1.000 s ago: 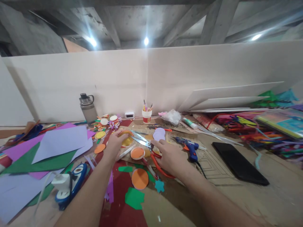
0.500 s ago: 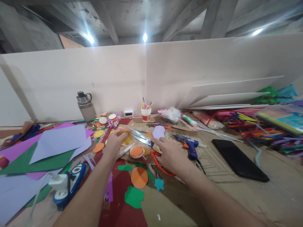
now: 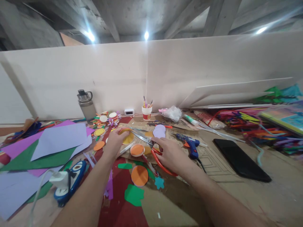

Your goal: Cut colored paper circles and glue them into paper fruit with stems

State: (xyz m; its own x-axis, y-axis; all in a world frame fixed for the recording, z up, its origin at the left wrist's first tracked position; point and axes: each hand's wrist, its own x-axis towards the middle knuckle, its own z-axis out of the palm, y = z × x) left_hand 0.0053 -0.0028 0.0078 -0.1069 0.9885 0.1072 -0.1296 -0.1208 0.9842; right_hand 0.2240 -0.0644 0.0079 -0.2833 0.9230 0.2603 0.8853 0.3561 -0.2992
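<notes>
The right hand (image 3: 169, 153) and the scissors (image 3: 145, 138) sit slightly farther right of the orange-topped round piece (image 3: 137, 149) than half a second ago; the left hand (image 3: 114, 142) shows hardly any change.

The right hand is closed around the scissors' smooth red-orange handles. Their shiny metal blades lie just beyond the orange-topped piece, pointing to the far left. The left hand, left of that piece and a little beyond it, has thumb and fingers pinched on the edge of a yellow piece (image 3: 128, 139) with a curved orange rim.

Nearer the person than the orange-topped piece lie a flat orange disc (image 3: 139, 176), a jagged green scrap (image 3: 134, 195) and a teal flower-like cutout (image 3: 159, 182). Beyond it to the right are matte lilac paper rounds (image 3: 159, 130); farther right is a blue glue gun (image 3: 190, 145), its cord partly behind the right forearm.

Fingers hide part of the yellow piece and of the handles. How far apart the blades stand, and whether they touch the yellow piece, I cannot tell.
</notes>
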